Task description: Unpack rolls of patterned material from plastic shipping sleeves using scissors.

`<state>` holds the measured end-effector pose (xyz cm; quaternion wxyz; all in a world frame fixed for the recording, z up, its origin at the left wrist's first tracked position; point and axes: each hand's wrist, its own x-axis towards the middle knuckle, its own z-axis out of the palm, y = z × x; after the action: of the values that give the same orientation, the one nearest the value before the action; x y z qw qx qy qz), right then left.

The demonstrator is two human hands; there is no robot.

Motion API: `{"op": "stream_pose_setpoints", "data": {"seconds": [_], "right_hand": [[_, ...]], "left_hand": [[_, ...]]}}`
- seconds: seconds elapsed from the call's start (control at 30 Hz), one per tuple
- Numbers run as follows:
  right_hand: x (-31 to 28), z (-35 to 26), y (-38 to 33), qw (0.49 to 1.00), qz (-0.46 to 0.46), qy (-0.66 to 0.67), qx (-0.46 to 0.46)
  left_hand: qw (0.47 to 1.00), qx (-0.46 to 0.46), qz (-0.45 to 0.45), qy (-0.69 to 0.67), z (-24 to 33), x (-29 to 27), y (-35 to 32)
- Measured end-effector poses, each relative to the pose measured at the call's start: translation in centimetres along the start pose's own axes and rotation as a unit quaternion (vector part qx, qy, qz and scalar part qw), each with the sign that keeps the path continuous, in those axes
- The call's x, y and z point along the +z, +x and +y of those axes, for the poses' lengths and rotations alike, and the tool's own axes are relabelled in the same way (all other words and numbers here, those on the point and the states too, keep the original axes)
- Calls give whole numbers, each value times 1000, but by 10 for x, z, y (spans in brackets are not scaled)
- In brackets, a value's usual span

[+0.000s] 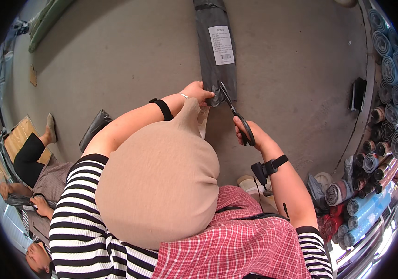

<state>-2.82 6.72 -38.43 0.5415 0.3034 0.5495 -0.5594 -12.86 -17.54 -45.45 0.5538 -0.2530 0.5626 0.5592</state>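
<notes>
A long dark grey plastic package (210, 74) with a white printed label (221, 45) lies on the floor in front of me, stretching away from my hands. My left hand (200, 93) is closed on the near end of the plastic, pinching its edge between thumb and fingers. In my right hand (251, 133) are black-handled scissors (230, 103), with fingers in the loops. Their blades point up and left and lie over the package's near end, next to my left fingertips. Whether the blades are cutting into the plastic, I cannot tell.
Rolled mats (387, 69) in grey, blue and red are stacked along the right side. A black object (358, 94) lies on the floor before them. Another person (45, 176) sits at the left, hands on dark plastic. A large beige cloth shape (157, 181) covers the lower middle.
</notes>
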Motion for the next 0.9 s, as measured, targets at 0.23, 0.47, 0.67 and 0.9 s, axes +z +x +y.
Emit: {"op": "stream_pose_setpoints", "data": {"seconds": [0.23, 0.47, 0.67, 0.9], "right_hand": [[-4, -11, -2, 999, -2, -2, 34], [-2, -13, 13, 997, 33, -64, -29], [-6, -57, 46, 986, 90, -71, -124], [-29, -146, 60, 975, 171, -36, -135]], "left_hand": [[1000, 6, -3, 11, -6, -1, 9], [1000, 19, -11, 21, -2, 2, 11], [959, 82, -45, 267, 17, 16, -15], [972, 73, -60, 215, 19, 12, -12]]}}
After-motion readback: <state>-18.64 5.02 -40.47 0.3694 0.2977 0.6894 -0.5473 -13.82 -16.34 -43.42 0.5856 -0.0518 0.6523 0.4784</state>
